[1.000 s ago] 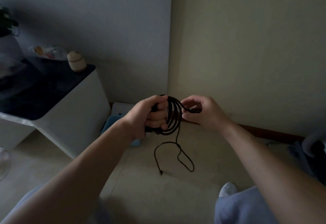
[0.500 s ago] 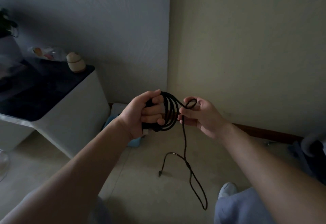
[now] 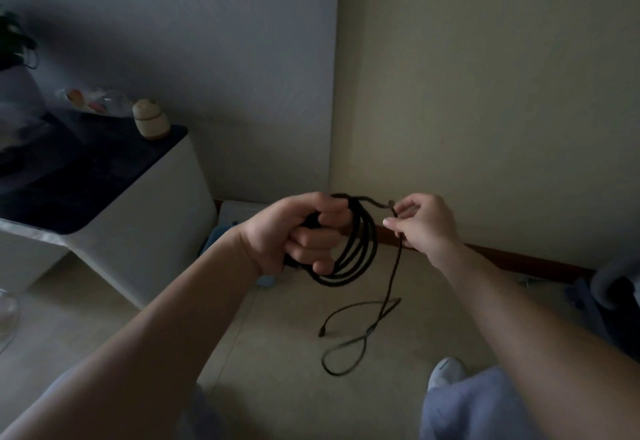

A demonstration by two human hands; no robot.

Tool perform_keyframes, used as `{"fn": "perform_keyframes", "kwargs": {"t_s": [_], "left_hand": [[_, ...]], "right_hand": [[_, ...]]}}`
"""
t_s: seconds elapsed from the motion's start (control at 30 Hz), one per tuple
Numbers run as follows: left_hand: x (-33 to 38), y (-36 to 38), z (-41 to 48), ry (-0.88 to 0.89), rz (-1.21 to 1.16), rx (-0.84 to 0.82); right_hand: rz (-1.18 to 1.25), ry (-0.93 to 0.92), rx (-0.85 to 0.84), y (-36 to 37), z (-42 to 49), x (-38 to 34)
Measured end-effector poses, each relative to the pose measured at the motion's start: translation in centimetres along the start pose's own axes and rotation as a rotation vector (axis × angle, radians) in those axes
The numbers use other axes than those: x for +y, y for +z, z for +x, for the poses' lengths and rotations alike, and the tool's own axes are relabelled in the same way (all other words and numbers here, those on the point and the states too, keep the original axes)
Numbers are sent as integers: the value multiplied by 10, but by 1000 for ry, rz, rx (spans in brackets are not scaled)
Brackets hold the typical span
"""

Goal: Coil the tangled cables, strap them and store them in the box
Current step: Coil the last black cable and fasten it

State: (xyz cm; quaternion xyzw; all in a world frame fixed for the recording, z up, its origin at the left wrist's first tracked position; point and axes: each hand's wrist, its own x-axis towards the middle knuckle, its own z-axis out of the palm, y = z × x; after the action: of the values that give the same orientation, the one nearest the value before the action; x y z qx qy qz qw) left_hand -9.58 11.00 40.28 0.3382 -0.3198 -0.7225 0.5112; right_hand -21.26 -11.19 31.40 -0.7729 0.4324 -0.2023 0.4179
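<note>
Head view: my left hand (image 3: 298, 232) sits just past centre toward six o'clock, fingers clenched round a black cable (image 3: 363, 249) wound into several loops that hang off the hand's three o'clock side. My right hand (image 3: 424, 225) is near it at three o'clock, thumb and forefinger pinching the strand that leaves the top of the coil. From that pinch the loose tail (image 3: 393, 287) drops toward six o'clock onto the pale tiled floor (image 3: 277, 387), where it crosses itself in a loop, and its connector end (image 3: 322, 333) lies on the tiles at the loop's eleven o'clock. The room is dim. A grey textured wall (image 3: 207, 59) at eleven o'clock meets a cream wall (image 3: 485, 93) at one o'clock in a corner right behind my hands, with a dark red-brown baseboard (image 3: 519, 259) along the cream side. At nine o'clock stands a white cabinet (image 3: 138, 225) with a dark top, a small cream jar (image 3: 150, 124) at its far corner. In the corner, partly hidden by my left hand, sit a white box-like shape (image 3: 239, 213) and something light blue (image 3: 266, 280); I cannot tell what they are. My pale shoe (image 3: 446, 372) shows at five o'clock.
</note>
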Motion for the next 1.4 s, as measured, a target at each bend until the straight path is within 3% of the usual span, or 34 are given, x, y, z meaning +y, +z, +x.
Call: {"fn": "perform_keyframes", "kwargs": {"t_s": [0.1,0.17,0.23,0.33,0.43,0.57,0.77,0.97,1.2,1.3,1.4], "left_hand": [[4,-1,1,158,-79,195],[6,-3,2,240,-117,300],[8,-6,4,267,-146,346],[7,-11,5,266,-175,376],[6,-15,6,299,-202,384],[7,-20,5,392,-280,371],[9,-25,7,586,-371,629],[9,-28,11,727,-394,770],[14,-42,8,789,-300,913],[12,-45,10,806,-190,1015],[5,-48,14,773,65,1112]], "right_hand": [[-258,-128,-146,11,-9,1],[-211,-229,-306,21,-20,-7],[82,-262,-465,27,-34,-21],[566,-201,-566,25,-42,-43],[699,-204,-544,18,-42,-50],[599,-231,-538,22,-42,-43],[525,-99,-748,32,-50,-37],[369,-14,-882,34,-58,-36],[-108,-204,-923,39,-79,-42],[-256,-321,-854,37,-85,-47],[-281,-491,-719,35,-91,-56]]}}
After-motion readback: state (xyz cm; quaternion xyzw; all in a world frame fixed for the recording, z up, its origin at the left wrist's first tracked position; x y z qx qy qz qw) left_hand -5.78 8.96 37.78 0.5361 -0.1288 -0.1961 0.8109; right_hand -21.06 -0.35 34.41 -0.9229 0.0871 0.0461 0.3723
